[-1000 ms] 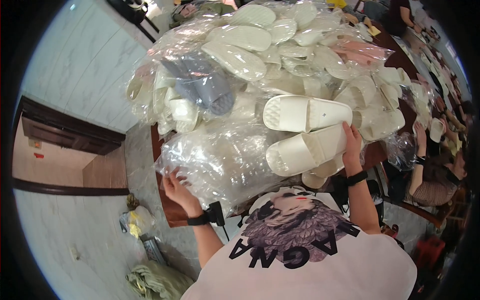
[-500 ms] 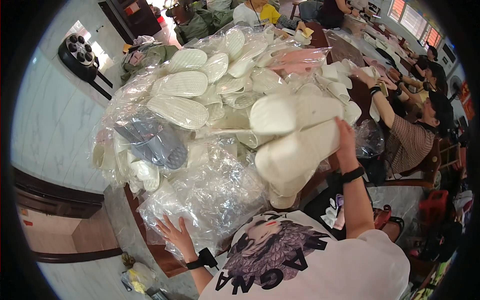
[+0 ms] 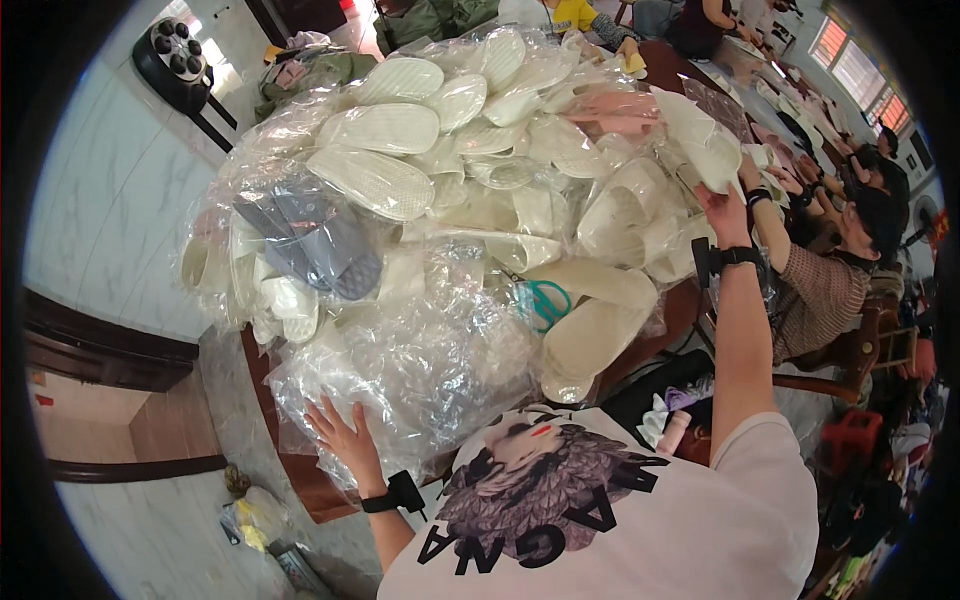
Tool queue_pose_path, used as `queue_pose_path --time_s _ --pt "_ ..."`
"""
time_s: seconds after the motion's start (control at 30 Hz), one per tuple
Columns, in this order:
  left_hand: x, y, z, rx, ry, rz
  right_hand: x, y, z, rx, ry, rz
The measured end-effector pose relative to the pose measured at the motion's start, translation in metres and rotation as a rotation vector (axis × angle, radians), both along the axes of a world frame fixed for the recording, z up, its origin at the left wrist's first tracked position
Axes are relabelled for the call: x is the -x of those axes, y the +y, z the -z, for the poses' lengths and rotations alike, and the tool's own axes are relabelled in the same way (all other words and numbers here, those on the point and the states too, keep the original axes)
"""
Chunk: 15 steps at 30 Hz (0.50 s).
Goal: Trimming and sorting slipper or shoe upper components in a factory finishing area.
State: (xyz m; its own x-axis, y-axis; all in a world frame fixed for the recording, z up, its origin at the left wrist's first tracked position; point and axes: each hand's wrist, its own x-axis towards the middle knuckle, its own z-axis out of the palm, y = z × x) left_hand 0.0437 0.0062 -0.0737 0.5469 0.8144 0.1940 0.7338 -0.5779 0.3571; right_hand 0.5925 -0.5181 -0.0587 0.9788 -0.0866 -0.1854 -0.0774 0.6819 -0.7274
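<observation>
My left hand (image 3: 345,440) lies open, fingers spread, on a heap of clear plastic bags (image 3: 420,370) at the table's near left. My right hand (image 3: 722,215) reaches to the right side of the pile, closed on the near end of a cream slipper (image 3: 690,135); whether a second slipper is with it I cannot tell. Teal-handled scissors (image 3: 545,305) rest by the bags, beside loose cream slippers (image 3: 600,325) at the near edge. Behind is a big pile of bagged cream slippers (image 3: 385,130), with grey slippers (image 3: 310,245) at left and pink slippers (image 3: 615,110) at the back.
Close to my right hand, a co-worker's arm (image 3: 765,210) reaches toward the table. More people sit along the long table (image 3: 715,85) at the right. A brown table edge (image 3: 290,465) shows by my left hand. A black stand (image 3: 180,70) stands far left.
My right hand has moved away and to the right with cream footwear, off the near part of the pile. The scissors have come into sight there. My left hand stays on the bags.
</observation>
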Motion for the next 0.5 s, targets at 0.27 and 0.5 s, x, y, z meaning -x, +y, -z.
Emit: queue_pose_path --time_s 0.27,0.5 --pt "0.003 -0.002 -0.011 0.045 -0.027 -0.060 0.079 0.115 0.025 1.648 -0.690 0.063" --pt "0.006 -0.003 -0.027 -0.044 -0.038 -0.034 0.083 0.138 -0.004 1.762 -0.293 0.067"
